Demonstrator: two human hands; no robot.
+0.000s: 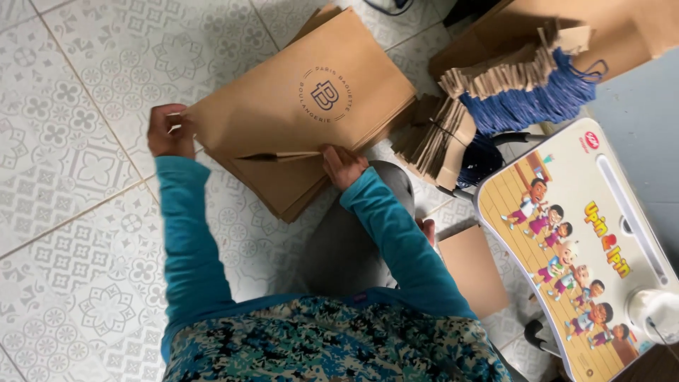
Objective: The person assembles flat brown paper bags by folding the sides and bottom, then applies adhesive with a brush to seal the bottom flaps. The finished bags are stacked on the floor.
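Note:
A stack of flat brown paper bags (283, 184) lies on the tiled floor in front of me. The top paper bag (304, 99) carries a round dark print. My left hand (170, 131) pinches its left corner. At the bag's near edge, my right hand (343, 166) grips where the paper gapes a little, fingers tucked under the fold. Both arms are in teal sleeves, and my knee in grey cloth shows below the right hand.
Bundles of folded paper strips with blue cords (530, 88) lie at the right beside more brown strips (435, 138). A small folding table with a cartoon picture (566, 233) stands at the right, a white container (654, 315) on it. A brown card piece (470, 269) lies by it.

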